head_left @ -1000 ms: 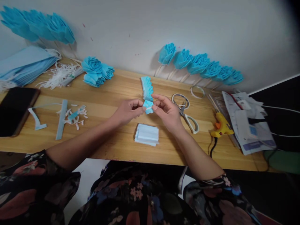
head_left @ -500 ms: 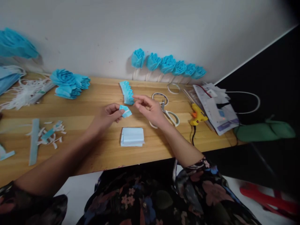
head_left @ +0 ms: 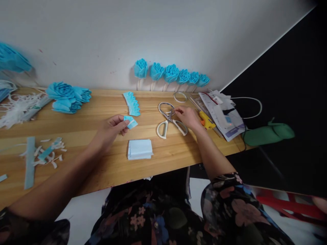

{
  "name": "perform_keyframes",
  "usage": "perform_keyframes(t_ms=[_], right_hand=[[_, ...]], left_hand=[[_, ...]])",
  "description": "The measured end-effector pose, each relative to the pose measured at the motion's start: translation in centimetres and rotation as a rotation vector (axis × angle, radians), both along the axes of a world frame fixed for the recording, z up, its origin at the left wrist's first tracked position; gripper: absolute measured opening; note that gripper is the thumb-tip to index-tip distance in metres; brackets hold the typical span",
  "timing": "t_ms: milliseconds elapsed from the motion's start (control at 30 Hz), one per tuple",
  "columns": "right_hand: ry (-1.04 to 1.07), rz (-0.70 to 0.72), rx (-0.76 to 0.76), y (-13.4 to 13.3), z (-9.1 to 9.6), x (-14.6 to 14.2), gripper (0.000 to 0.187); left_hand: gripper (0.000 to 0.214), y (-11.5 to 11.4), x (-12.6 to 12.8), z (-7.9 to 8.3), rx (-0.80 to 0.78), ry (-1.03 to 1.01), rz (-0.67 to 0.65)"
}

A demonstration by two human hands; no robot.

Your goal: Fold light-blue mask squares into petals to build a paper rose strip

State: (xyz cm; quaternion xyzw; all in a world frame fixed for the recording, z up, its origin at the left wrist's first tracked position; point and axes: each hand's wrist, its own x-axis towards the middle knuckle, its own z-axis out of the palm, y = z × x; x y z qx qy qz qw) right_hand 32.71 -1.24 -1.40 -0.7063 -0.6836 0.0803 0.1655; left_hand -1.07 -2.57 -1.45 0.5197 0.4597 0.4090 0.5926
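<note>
My left hand (head_left: 113,126) pinches a small folded piece of blue fabric (head_left: 130,122) with a white strip across it. Beyond it lies a strip of blue fabric with a ruffled edge (head_left: 131,103). My right hand (head_left: 187,116) is over the table, its fingertips drawn together beside the blades of the scissors (head_left: 169,119); what they hold, if anything, is too small to make out. The scissors have white handles and lie spread, their blades overlapping a tape ring (head_left: 162,108). A stack of folded pale blue sheets (head_left: 140,149) lies nearer me.
Several blue fabric roses (head_left: 171,73) on stems lean against the wall; more roses (head_left: 66,97) lie at left. Scraps (head_left: 51,153) and white cords (head_left: 21,105) cover the left side. A yellow glue gun (head_left: 207,120), papers (head_left: 230,124) and a green pouch (head_left: 268,134) are at right.
My right hand has moved right, away from the ruffled strip and the left hand, to beside the scissors' blades. My left hand keeps the folded piece. The view has shifted slightly right.
</note>
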Motion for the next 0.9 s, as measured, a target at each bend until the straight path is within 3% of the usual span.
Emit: perform_keyframes(t_ms=[200,433,567,733,833,900], right_hand=[[-0.127,0.072,-0.007,0.7,0.9,-1.1,0.029],[-0.489,0.214,-0.154,2.6,2.9,-2.8,0.026],[-0.555,0.239,-0.25,4.0,3.5,-3.0,0.022],[-0.423,0.263,-0.321,4.6,3.2,-2.0,0.018],[-0.188,0.229,-0.271,4.4,2.1,-1.1,0.016],[0.04,0.133,-0.262,4.2,1.3,-0.6,0.014]], left_hand=[[0.021,0.0,0.0,0.0,0.005,-0.004,0.001],[0.022,0.2,-0.1,0.0,-0.011,-0.012,0.001],[0.023,0.3,-0.2,-0.2,-0.004,-0.011,-0.007],[0.025,0.3,-0.1,-0.4,-0.007,-0.007,0.0],[0.025,0.3,0.0,-0.4,-0.018,0.005,0.004],[0.024,0.3,0.0,-0.4,-0.024,0.0,-0.001]])
